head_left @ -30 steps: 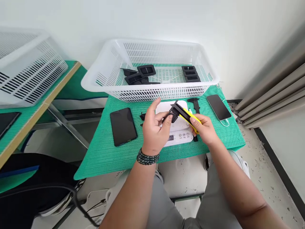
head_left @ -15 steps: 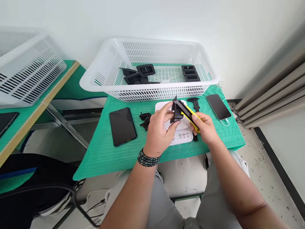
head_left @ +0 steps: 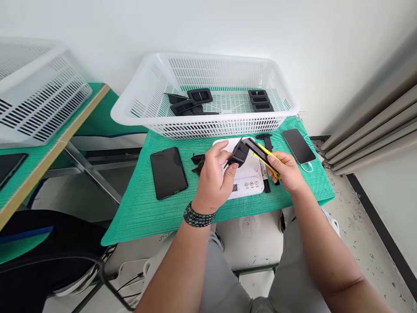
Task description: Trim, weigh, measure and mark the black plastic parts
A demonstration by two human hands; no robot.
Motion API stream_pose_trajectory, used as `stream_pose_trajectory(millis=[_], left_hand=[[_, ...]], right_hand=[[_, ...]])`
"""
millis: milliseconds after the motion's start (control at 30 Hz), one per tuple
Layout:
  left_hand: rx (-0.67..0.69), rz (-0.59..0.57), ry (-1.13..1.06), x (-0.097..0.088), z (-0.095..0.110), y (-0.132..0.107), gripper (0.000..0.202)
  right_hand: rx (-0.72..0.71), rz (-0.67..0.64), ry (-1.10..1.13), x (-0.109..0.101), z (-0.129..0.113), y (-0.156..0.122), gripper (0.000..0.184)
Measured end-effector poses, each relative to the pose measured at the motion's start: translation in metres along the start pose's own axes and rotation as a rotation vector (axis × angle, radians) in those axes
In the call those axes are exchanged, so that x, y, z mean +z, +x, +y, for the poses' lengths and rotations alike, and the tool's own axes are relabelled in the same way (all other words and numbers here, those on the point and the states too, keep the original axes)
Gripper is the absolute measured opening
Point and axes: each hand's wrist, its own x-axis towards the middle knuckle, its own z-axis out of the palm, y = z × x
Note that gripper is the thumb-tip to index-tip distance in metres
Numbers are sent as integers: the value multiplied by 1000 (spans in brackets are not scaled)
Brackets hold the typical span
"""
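My left hand (head_left: 213, 177) is closed round a small black plastic part (head_left: 240, 153), held above a white digital scale (head_left: 247, 176). My right hand (head_left: 286, 171) grips a yellow and black utility knife (head_left: 265, 157) whose tip rests against the part's edge. Both hands hover over the middle of a green mat (head_left: 169, 208). A beaded bracelet (head_left: 198, 216) is on my left wrist.
A white slotted basket (head_left: 143, 102) behind the scale holds several black parts (head_left: 192, 102). A dark phone (head_left: 167, 172) lies left, another phone (head_left: 299, 145) right with a white cable. Black scraps (head_left: 197, 161), a black caliper (head_left: 267, 140) and a marker (head_left: 265, 182) lie nearby. A second basket (head_left: 35, 100) stands at left.
The black part has been turned in my left hand and the knife has shifted slightly right along its edge. Both hands stay above the scale.
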Motion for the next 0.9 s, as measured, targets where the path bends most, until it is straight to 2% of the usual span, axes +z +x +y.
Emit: stream_pose_trajectory(millis=[100, 233, 333, 467, 500, 600, 633, 767, 833, 900], left_hand=[[-17, -26, 11, 0, 1, 0, 43], [1, -58, -10, -2, 5, 1, 39], [20, -93, -48, -4, 9, 1, 39], [16, -112, -75, -6, 11, -1, 38], [17, -109, -82, -6, 11, -1, 38], [3, -97, -106, -5, 10, -2, 35], [-4, -87, -118, -4, 10, -2, 34], [-32, -32, -218, -3, 11, -2, 33], [-79, 4, -266, -3, 10, -1, 37], [-131, 70, -281, -3, 8, 0, 38]], right_hand=[[28, -50, -33, 0, -1, 1, 56], [-26, 69, -55, -2, -3, 2, 57], [10, -4, -77, -5, -3, 2, 57], [-11, 154, -169, -8, -5, 3, 60], [-15, 155, -163, -8, -6, 3, 60], [10, 14, -123, -9, -7, 3, 59], [8, 15, -138, -9, -7, 4, 59], [-27, 227, -226, -10, -4, 7, 59], [-30, 227, -174, -10, -4, 8, 58], [-44, 173, -113, -9, -5, 7, 57]])
